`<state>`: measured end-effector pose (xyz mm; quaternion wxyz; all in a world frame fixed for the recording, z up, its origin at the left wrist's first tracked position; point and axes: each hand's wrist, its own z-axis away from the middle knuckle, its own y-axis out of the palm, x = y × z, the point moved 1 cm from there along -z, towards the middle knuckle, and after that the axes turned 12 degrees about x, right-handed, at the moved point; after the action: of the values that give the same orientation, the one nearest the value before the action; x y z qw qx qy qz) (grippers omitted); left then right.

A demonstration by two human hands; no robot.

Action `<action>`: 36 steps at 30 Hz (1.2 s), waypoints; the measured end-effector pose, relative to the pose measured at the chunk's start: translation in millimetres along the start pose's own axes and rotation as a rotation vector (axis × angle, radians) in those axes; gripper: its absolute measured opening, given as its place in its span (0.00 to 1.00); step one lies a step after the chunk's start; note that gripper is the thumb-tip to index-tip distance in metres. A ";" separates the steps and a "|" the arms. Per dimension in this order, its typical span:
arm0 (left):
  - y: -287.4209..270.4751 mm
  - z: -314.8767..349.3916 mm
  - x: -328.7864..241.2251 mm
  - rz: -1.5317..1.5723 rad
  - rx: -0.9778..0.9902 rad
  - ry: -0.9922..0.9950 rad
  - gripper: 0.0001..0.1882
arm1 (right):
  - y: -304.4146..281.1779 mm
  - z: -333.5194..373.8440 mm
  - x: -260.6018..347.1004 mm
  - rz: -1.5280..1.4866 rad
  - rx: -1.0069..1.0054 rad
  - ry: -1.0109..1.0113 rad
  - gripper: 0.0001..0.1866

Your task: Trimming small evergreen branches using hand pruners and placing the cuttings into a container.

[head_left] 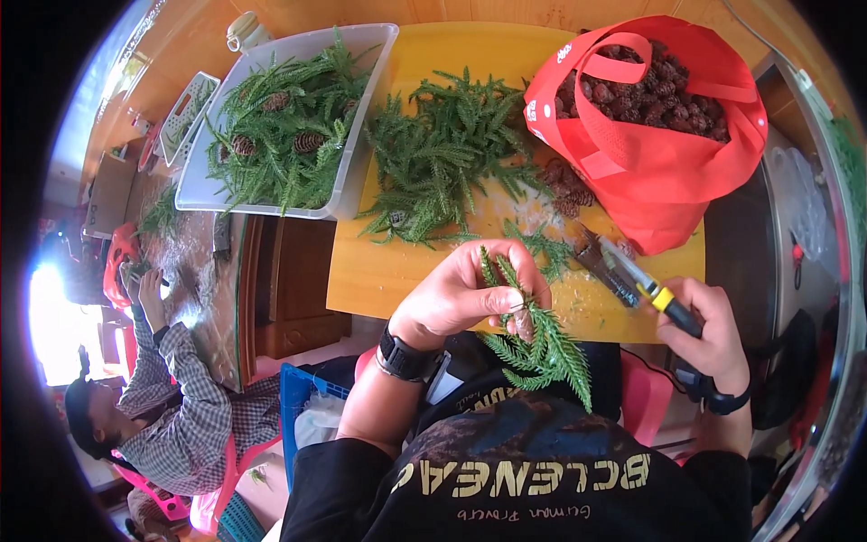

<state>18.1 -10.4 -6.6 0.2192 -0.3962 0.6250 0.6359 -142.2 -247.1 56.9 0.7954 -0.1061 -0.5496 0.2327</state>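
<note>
My left hand (pixel 479 289) is closed, its thumb and fingers pinching a green artificial pine sprig (pixel 548 348) that hangs over my lap. A small brown pine cone (pixel 524 323) shows among its needles below my fingertips. In my right hand (pixel 709 330), to the right of the sprig, is a tool with a yellow-and-black handle (pixel 673 305); its pale metal end points up and left, and its exact kind is unclear. Near that end a dark, narrow bundle of thin strands (pixel 607 266) lies on the yellow table (pixel 433 285). The tool and sprig are apart.
Loose pine sprigs (pixel 452 149) are heaped mid-table. Left of them stands a translucent bin (pixel 348 181) of sprigs with cones. A red bag (pixel 655 203) full of pine cones stands at the right. A co-worker in a checked shirt (pixel 190 406) sits at a table on the left.
</note>
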 end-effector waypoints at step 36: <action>1.4 -0.3 -2.9 0.085 0.012 -0.128 0.21 | 5.5 -34.1 14.4 0.405 -0.073 -0.571 0.11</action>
<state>18.8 -10.3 -3.4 0.2338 -0.3263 0.6298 0.6649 -108.0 -232.4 53.7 0.5431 -0.1720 -0.7255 0.3861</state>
